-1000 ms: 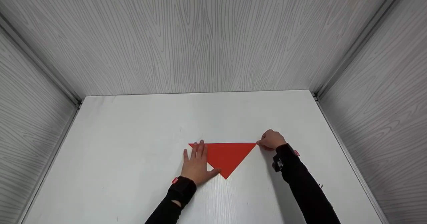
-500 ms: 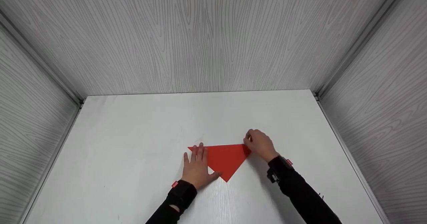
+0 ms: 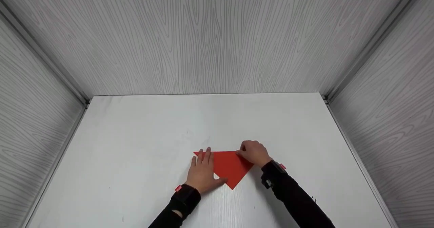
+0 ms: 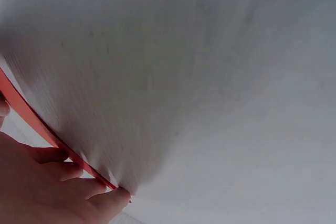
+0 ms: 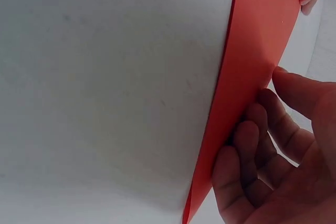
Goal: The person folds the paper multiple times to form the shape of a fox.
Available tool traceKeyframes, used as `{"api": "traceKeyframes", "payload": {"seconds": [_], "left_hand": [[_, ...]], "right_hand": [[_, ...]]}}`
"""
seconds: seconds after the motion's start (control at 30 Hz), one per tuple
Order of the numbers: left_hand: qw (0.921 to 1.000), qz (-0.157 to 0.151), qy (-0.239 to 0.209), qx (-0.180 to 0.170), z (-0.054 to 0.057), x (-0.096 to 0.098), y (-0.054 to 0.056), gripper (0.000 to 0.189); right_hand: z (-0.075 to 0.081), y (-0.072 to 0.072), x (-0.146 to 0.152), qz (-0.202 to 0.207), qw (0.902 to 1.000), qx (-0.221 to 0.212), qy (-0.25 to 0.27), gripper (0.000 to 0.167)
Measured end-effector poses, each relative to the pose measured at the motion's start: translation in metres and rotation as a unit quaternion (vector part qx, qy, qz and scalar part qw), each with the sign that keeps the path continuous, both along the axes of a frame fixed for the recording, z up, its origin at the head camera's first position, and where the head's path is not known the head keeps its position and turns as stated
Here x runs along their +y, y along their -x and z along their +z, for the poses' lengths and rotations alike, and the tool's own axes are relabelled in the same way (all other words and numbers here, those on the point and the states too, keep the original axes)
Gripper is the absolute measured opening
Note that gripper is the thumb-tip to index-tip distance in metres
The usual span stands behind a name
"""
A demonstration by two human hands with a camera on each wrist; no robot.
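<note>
A red sheet of paper, folded into a triangle, lies on the white tabletop with one point toward the person. My left hand rests flat across its left side, fingers spread and thumb near the lower point. Curled over the paper's right corner is my right hand, its thumb and fingers pinching at the upper edge. That corner is turned inward and mostly hidden under the hand. From the right wrist, the thumb tip meets the red paper's edge, with the other fingers bent against it.
The white tabletop surrounds the paper. Grey wood-grain panels stand at the back, on the left and on the right. Dark sleeves with wrist bands cover both forearms.
My right hand has moved left from the triangle's right tip, bringing that corner inward, so the top edge looks shorter. The left hand keeps its place on the paper.
</note>
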State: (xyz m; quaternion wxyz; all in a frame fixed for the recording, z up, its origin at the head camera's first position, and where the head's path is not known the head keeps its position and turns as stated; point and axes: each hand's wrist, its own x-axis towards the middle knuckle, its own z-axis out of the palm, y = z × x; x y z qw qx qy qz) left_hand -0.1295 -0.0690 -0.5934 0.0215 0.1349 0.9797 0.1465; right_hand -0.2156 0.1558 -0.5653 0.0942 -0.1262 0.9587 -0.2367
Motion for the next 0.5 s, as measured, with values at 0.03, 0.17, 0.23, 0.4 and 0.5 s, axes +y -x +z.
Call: {"api": "traceKeyframes", "payload": {"seconds": [0.03,0.17,0.23,0.4,0.5], "left_hand": [[1.0,-0.002,0.003,0.004,0.0,0.001,0.0,0.104],[0.9995,-0.012,0.026,0.016,-0.002,0.005,0.002,0.1],[0.999,-0.017,0.037,0.021,-0.003,0.009,0.003,0.097],[0.9976,-0.033,0.049,0.035,-0.003,0.024,0.01,0.092],[0.997,-0.037,0.056,0.038,-0.004,0.032,0.013,0.09]], "right_hand": [[0.0,0.001,0.001,-0.001,1.0,-0.005,0.001,0.019],[0.001,0.005,0.001,-0.009,0.9997,-0.023,-0.001,0.02],[0.002,0.007,0.001,-0.01,0.9995,-0.031,-0.003,0.02],[0.003,0.011,-0.002,-0.013,0.9986,-0.052,-0.006,0.021],[0.003,0.012,-0.003,-0.015,0.9981,-0.06,-0.007,0.021]]}}
